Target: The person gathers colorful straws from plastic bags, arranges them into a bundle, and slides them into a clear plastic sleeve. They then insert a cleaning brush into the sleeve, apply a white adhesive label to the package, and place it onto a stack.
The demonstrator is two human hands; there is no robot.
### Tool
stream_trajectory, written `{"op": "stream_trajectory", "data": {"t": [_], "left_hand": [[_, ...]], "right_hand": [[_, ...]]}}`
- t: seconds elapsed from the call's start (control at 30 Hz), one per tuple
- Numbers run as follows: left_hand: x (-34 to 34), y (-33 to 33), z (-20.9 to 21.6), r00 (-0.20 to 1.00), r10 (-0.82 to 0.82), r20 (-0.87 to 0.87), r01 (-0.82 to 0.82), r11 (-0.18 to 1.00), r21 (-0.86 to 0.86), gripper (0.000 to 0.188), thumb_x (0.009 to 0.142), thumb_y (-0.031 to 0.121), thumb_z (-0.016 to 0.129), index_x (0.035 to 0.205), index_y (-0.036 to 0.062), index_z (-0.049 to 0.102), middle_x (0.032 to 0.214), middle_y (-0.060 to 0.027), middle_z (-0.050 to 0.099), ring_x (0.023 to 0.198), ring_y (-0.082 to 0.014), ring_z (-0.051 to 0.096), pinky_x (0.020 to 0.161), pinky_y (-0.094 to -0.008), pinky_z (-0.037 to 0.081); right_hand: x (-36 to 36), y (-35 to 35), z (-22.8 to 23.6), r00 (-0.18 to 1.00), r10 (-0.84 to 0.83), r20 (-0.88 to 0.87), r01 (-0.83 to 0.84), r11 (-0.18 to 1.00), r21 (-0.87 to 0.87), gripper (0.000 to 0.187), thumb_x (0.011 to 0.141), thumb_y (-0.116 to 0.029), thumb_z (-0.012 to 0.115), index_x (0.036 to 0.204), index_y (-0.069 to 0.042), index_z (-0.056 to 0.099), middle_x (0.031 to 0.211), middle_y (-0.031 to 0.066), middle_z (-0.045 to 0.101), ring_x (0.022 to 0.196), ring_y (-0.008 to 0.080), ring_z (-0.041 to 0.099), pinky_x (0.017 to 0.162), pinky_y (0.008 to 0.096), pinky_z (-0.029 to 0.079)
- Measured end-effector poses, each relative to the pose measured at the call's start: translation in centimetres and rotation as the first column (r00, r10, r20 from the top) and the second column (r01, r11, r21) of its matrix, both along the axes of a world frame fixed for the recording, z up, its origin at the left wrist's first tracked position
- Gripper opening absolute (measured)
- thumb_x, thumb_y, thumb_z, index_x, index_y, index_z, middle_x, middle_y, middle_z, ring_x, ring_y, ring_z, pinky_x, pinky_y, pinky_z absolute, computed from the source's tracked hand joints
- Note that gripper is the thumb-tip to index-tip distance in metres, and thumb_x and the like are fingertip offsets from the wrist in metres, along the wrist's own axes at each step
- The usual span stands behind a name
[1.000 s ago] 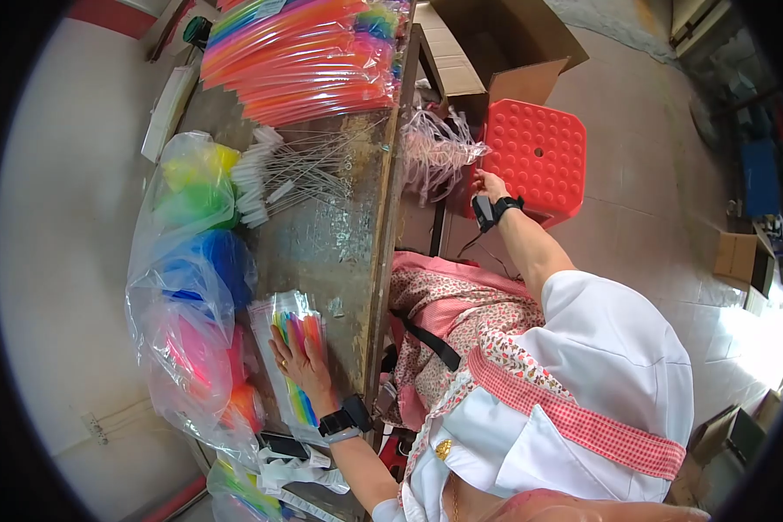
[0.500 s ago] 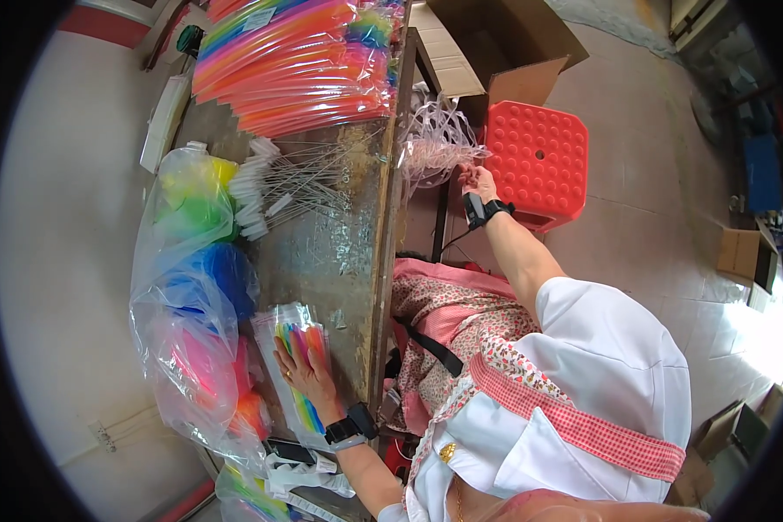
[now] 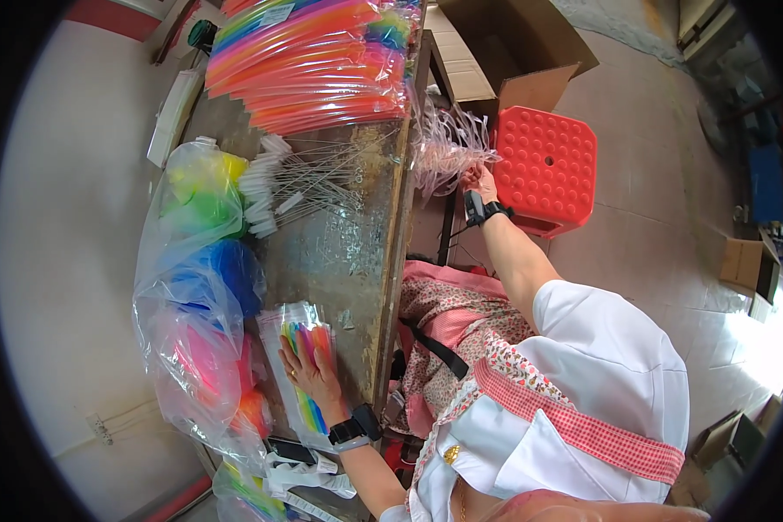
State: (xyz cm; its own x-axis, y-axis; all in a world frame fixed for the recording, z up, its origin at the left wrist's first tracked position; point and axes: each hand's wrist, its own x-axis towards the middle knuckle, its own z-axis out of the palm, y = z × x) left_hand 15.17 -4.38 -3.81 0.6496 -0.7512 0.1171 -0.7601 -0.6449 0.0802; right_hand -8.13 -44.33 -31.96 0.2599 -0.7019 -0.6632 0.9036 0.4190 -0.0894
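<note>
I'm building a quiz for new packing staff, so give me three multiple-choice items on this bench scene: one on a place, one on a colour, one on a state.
1. Where is the right hand?
A. flat on the bench top
B. off the bench edge, at a hanging bunch of clear plastic sleeves
C. inside the cardboard box

2. What colour is the stool beside the bench?
A. red
B. blue
C. green

3. How does the left hand lie?
A. clenched in a fist in the air
B. gripping the stool
C. spread flat on a clear packet of coloured straws

Answers: 1 B, the hand reaches past the bench edge into the clear bunch. 2 A, the dimpled seat is plainly red. 3 C, its fingers are open and pressed on the packet.
</note>
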Motion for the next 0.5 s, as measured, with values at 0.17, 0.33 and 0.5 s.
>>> {"op": "stream_trajectory", "data": {"t": [0.17, 0.33, 0.5], "left_hand": [[0.0, -0.1, 0.2, 1.0, 0.0, -0.002, 0.0, 1.0, -0.002, 0.049, 0.098, 0.042, 0.039, 0.143, 0.0208, 0.041, 0.153, -0.0061, 0.028, 0.139, -0.0326, 0.025, 0.112, -0.0482, 0.019], [-0.1, -0.3, 0.1, 1.0, -0.019, 0.002, 0.019, 1.0, -0.008, 0.049, 0.098, 0.041, 0.04, 0.142, 0.0205, 0.042, 0.153, -0.0067, 0.028, 0.139, -0.033, 0.026, 0.112, -0.0476, 0.019], [-0.6, 0.2, 0.4, 1.0, 0.026, 0.012, -0.026, 1.0, 0.007, 0.048, 0.098, 0.04, 0.04, 0.142, 0.0206, 0.042, 0.153, -0.0066, 0.028, 0.139, -0.0333, 0.026, 0.112, -0.0473, 0.019]], "right_hand": [[0.2, 0.0, -1.3, 1.0, 0.017, 0.013, -0.015, 0.993, -0.113, 0.021, 0.095, -0.027, 0.054, 0.084, -0.01, 0.055, 0.069, 0.0, 0.053, 0.056, 0.0117, 0.047, 0.046, 0.0226, 0.037], [-1.2, 0.6, -4.2, 0.988, 0.128, -0.085, -0.147, 0.951, -0.271, 0.03, 0.096, -0.039, 0.051, 0.086, -0.011, 0.058, 0.07, -0.0011, 0.054, 0.056, 0.0123, 0.049, 0.045, 0.024, 0.038], [-1.6, 4.0, -1.5, 0.944, 0.31, -0.11, -0.315, 0.948, -0.04, 0.043, 0.092, -0.052, 0.049, 0.096, -0.01, 0.058, 0.073, 0.0013, 0.058, 0.061, 0.0135, 0.055, 0.044, 0.0273, 0.04]]}}
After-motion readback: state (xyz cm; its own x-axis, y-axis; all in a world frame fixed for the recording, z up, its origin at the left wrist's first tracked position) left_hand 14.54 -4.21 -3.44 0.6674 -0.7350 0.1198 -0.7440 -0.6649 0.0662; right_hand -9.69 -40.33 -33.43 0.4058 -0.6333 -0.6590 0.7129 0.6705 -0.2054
